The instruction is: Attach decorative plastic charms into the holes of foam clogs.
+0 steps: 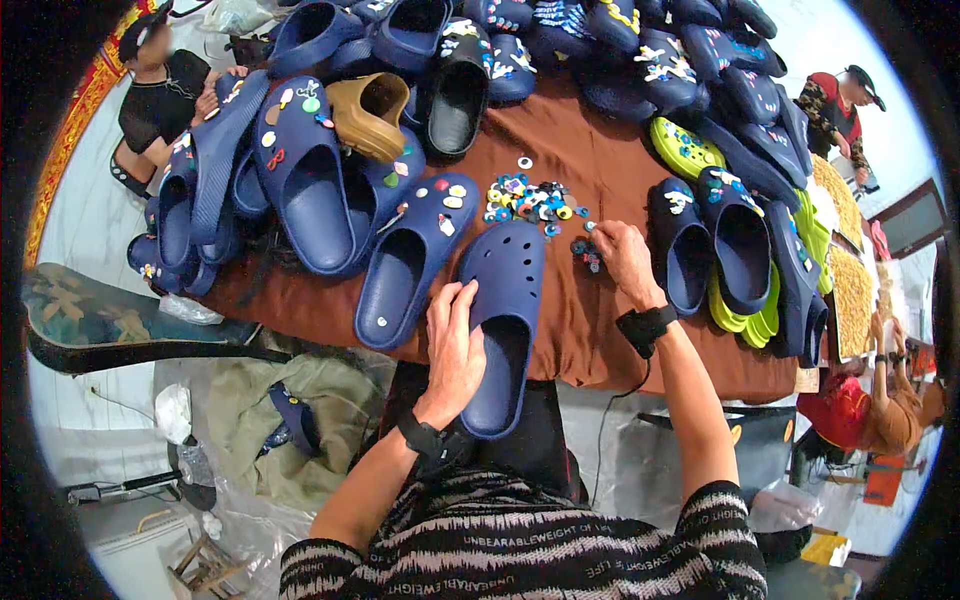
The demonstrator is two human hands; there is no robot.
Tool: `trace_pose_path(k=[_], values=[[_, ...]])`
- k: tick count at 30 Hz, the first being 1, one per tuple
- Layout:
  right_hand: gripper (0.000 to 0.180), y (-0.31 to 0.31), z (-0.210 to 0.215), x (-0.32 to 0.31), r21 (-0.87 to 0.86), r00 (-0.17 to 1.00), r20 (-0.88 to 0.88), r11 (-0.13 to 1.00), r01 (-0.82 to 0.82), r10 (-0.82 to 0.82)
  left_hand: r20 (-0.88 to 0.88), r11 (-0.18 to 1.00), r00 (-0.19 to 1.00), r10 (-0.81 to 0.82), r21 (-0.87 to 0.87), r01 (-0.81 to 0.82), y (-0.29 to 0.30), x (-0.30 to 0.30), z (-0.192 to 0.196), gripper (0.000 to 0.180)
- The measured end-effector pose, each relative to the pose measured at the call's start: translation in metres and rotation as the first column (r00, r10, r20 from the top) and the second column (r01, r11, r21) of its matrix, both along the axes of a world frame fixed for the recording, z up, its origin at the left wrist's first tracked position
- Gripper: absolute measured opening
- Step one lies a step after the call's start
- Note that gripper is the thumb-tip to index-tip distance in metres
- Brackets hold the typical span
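A navy clog (500,300) with bare holes in its toe lies at the table's near edge, its heel jutting out over my lap. My left hand (455,345) grips its left side. Over a small cluster of dark blue and red shoe charms (587,255), my right hand (626,262) is closed, with a small bluish charm pinched at its fingertips. A larger heap of mixed charms (530,203) lies just beyond the clog's toe. Left of the clog is another navy clog (415,260) with several charms fixed in its toe.
Decorated navy clogs (312,200) crowd the left, with a tan clog (372,115) among them. More clogs (665,70) line the back. At the right stand navy clogs (738,240) and lime green ones (688,148). Brown cloth (590,130) covers the table. Other people are at both sides.
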State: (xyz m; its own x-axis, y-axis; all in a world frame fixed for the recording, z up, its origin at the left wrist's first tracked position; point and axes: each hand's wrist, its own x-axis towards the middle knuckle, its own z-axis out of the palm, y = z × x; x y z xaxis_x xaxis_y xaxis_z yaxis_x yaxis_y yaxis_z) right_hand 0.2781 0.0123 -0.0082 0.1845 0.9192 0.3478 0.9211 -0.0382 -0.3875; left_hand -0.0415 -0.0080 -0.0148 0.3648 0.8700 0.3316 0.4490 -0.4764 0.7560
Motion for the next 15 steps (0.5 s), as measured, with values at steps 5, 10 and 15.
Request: trace_pose_path(k=[5, 10, 15], values=[[0.022, -0.004, -0.003, 0.008, -0.05, 0.963, -0.239, 0.992, 0.118, -0.127, 0.023, 0.995, 0.995, -0.097, -0.011, 0.097, 0.011, 0.016, -0.002, 0.063], [0.021, -0.026, -0.011, 0.01, 0.024, 0.939, -0.295, 0.981, 0.193, -0.178, 0.031, 0.999, 0.998, -0.045, 0.014, 0.045, 0.03, 0.035, -0.006, 0.059], [0.019, -0.048, -0.016, -0.006, -0.055, 0.895, -0.401, 0.98, 0.19, -0.196, 0.071, 0.999, 0.997, -0.038, 0.013, 0.037, 0.051, 0.044, -0.009, 0.055]])
